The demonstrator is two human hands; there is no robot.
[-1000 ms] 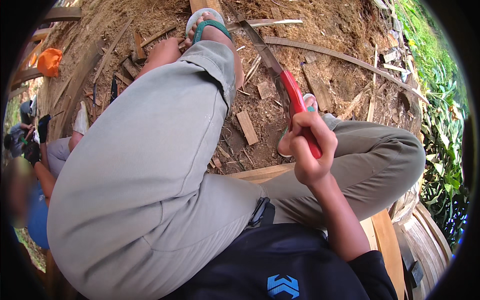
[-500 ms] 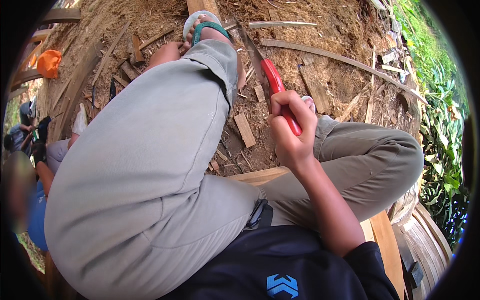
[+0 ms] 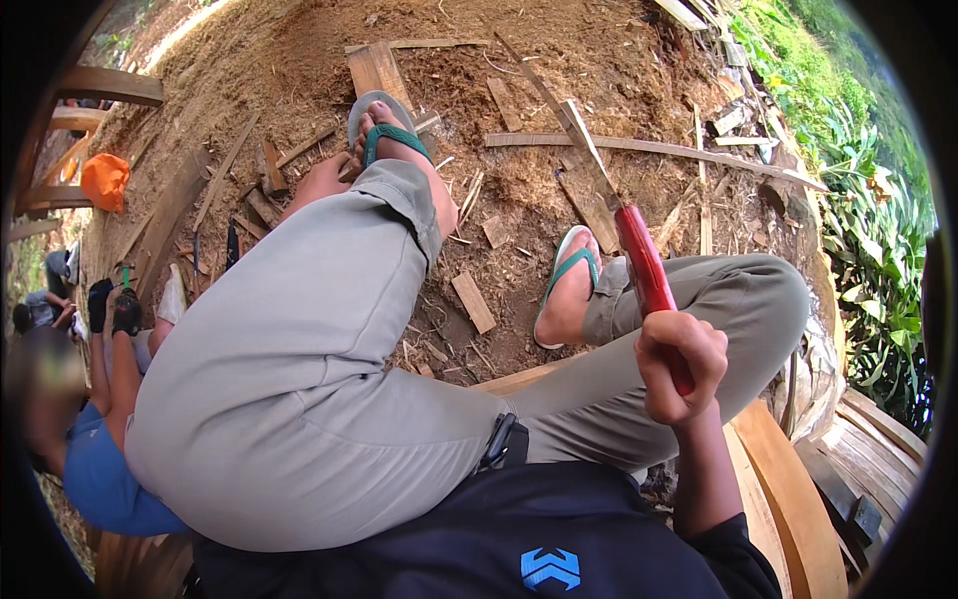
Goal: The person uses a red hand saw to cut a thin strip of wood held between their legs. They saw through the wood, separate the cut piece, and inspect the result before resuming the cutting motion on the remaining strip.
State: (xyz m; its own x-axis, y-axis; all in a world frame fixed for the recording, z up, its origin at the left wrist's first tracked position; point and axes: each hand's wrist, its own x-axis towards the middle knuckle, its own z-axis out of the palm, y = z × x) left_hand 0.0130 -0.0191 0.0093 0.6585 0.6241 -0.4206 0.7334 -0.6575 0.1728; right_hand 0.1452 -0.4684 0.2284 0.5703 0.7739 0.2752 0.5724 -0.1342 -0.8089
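My right hand [image 3: 681,364] is closed around the red handle of a long knife [image 3: 647,272]. Its blade [image 3: 591,158] points up and away over the dirt. The hand hovers above my right knee in grey trousers [image 3: 738,299], close to my right foot in a green flip-flop [image 3: 565,290]. My raised left leg [image 3: 299,349] fills the middle, with its foot in another green flip-flop [image 3: 387,128]. A patch of skin [image 3: 321,184] shows past that knee. It may be my left hand, and the leg hides the rest of it.
Wood offcuts and slats [image 3: 473,301] lie scattered on the brown, sawdust-strewn dirt. A person in a blue shirt and dark gloves [image 3: 100,419] crouches at the left. An orange bag [image 3: 104,180] lies at the far left. Curved wooden planks [image 3: 788,499] and green plants [image 3: 878,250] are at the right.
My right hand has swung the knife away from the left leg, to the right and lower. My right foot has come into view beside it.
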